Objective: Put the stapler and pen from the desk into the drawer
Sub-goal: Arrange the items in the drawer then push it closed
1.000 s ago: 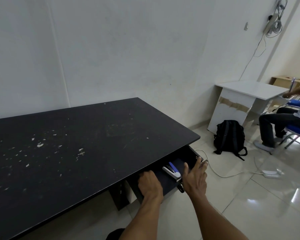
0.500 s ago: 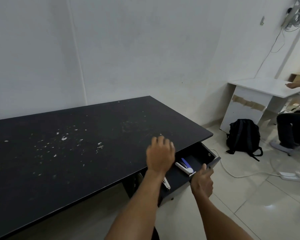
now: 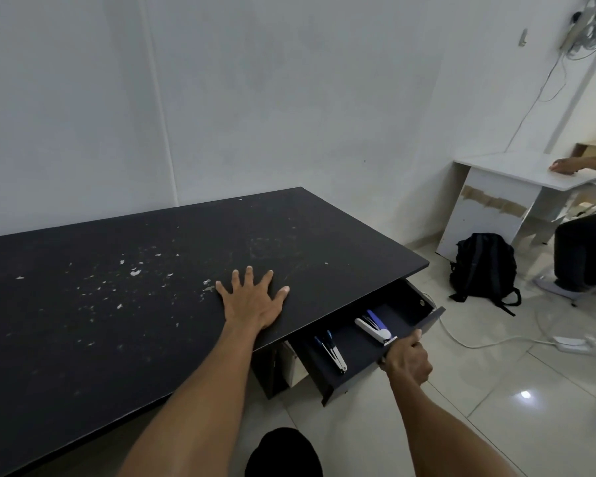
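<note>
The stapler (image 3: pixel 373 328) lies inside the open drawer (image 3: pixel 355 368), just beside the right hand (image 3: pixel 407 360), whose fingers grip the drawer front. The pen (image 3: pixel 331 349) lies further left. The left hand (image 3: pixel 252 301) rests flat on the desk (image 3: pixel 117 297), fingers spread.

Your right hand (image 3: pixel 406 361) curls over the front panel of the open black drawer (image 3: pixel 424 323), so your fingertips are out of sight behind the panel. The back of that drawer runs under the scuffed black worktop (image 3: pixel 117 304), and you cannot see how deep it goes. The white-and-blue stapler (image 3: pixel 374 328) has its near end tucked behind the panel edge beside your hand. The slim blue-and-white pen (image 3: pixel 331 349) is too small to show its tip or cap. At the right edge, the seated person in dark trousers (image 3: pixel 582 249) is cut off, as is the worktop's left end.
</note>
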`<act>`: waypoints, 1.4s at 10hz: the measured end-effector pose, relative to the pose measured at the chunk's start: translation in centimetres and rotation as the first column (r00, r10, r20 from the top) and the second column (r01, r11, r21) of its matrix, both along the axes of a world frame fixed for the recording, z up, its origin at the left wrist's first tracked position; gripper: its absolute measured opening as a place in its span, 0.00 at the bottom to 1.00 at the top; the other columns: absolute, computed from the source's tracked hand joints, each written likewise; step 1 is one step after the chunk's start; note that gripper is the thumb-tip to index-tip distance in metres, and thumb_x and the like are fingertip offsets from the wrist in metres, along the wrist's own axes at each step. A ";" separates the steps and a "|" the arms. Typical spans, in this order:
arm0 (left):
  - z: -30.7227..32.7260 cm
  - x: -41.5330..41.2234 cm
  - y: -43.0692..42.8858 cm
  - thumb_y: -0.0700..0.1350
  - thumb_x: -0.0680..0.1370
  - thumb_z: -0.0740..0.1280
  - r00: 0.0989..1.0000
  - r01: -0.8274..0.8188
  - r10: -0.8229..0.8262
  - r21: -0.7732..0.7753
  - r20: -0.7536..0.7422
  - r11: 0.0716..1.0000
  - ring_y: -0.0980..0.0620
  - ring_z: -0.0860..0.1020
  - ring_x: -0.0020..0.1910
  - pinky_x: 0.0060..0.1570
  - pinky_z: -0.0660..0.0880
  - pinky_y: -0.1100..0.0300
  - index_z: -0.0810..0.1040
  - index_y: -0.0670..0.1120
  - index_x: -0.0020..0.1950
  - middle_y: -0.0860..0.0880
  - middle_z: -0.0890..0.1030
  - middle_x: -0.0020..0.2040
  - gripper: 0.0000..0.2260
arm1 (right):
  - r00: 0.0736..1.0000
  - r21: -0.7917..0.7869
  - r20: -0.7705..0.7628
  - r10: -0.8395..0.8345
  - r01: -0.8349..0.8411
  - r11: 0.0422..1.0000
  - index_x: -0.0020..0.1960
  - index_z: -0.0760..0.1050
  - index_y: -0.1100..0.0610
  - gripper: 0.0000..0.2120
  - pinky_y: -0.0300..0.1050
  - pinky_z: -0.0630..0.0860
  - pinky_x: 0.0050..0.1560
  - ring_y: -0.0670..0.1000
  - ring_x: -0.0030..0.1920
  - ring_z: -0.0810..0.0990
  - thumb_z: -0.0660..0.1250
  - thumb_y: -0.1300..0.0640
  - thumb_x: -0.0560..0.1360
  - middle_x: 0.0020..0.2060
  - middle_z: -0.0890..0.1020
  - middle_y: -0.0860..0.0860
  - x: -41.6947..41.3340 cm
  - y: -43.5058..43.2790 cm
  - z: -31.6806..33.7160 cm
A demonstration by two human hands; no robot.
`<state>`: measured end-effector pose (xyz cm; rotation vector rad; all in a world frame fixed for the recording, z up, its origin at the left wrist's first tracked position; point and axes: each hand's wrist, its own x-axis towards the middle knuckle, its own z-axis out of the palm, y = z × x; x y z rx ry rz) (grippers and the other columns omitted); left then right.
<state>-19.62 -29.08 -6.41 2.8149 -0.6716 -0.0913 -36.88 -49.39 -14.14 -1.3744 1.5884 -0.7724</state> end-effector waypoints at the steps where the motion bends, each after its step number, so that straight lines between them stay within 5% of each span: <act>1: -0.2 0.1 -0.1 0.69 0.77 0.46 1.000 -0.009 0.009 -0.020 0.007 1.000 0.39 0.45 0.78 0.72 0.41 0.32 0.53 0.60 0.77 0.45 0.49 0.80 0.31 | 0.997 0.053 0.063 -0.043 0.039 0.998 0.56 0.78 0.68 0.34 0.59 0.75 0.54 0.68 0.53 0.79 0.44 0.42 0.82 0.51 0.81 0.67 -0.1 0.2 -0.3; 3: -0.2 0.0 -0.2 0.69 0.77 0.46 1.000 -0.016 0.016 -0.023 0.013 1.000 0.39 0.44 0.78 0.71 0.41 0.31 0.53 0.59 0.77 0.45 0.49 0.80 0.30 | 0.990 0.085 0.128 -0.061 0.050 0.995 0.49 0.83 0.60 0.18 0.60 0.82 0.47 0.64 0.41 0.83 0.57 0.53 0.74 0.41 0.83 0.60 0.4 0.2 -2.1; 6: -0.2 0.0 0.0 0.69 0.77 0.46 1.000 -0.017 0.017 -0.021 0.017 1.000 0.39 0.44 0.78 0.72 0.41 0.31 0.53 0.59 0.77 0.45 0.49 0.80 0.30 | 0.916 0.069 0.401 0.030 -0.062 0.996 0.58 0.80 0.63 0.15 0.45 0.80 0.49 0.55 0.40 0.83 0.70 0.54 0.76 0.45 0.81 0.56 2.8 1.8 1.7; 9: -0.3 0.1 -0.3 0.68 0.77 0.46 0.999 -0.025 0.026 -0.037 0.035 0.999 0.39 0.44 0.78 0.71 0.41 0.31 0.54 0.59 0.77 0.45 0.50 0.80 0.30 | 0.749 0.213 0.655 -0.101 -0.055 0.976 0.56 0.80 0.67 0.11 0.35 0.82 0.40 0.56 0.45 0.83 0.64 0.71 0.76 0.52 0.80 0.61 4.2 0.8 0.0; 11: -0.5 0.3 -0.5 0.68 0.77 0.47 0.999 -0.028 0.030 -0.044 0.041 0.999 0.38 0.45 0.78 0.71 0.41 0.30 0.55 0.58 0.77 0.45 0.51 0.80 0.29 | 0.737 0.183 0.675 -0.010 -0.154 0.971 0.58 0.80 0.67 0.12 0.39 0.83 0.46 0.55 0.47 0.84 0.67 0.70 0.75 0.55 0.81 0.59 5.2 -0.2 -1.1; 13: -0.7 0.4 -0.5 0.68 0.77 0.47 0.999 -0.031 0.033 -0.048 0.042 0.998 0.39 0.45 0.78 0.71 0.42 0.30 0.55 0.59 0.76 0.45 0.51 0.80 0.29 | 0.762 0.122 0.624 0.174 -0.315 0.941 0.64 0.77 0.63 0.18 0.50 0.76 0.64 0.59 0.54 0.83 0.68 0.68 0.75 0.55 0.83 0.60 8.5 -0.2 -1.7; 14: -0.7 0.5 -0.5 0.68 0.77 0.47 0.999 -0.034 0.036 -0.049 0.038 0.998 0.39 0.45 0.78 0.71 0.42 0.31 0.55 0.59 0.76 0.45 0.51 0.80 0.29 | 0.753 0.136 0.638 0.159 -0.313 0.940 0.65 0.76 0.65 0.18 0.43 0.74 0.59 0.55 0.47 0.81 0.66 0.70 0.75 0.54 0.82 0.59 9.8 0.2 -1.6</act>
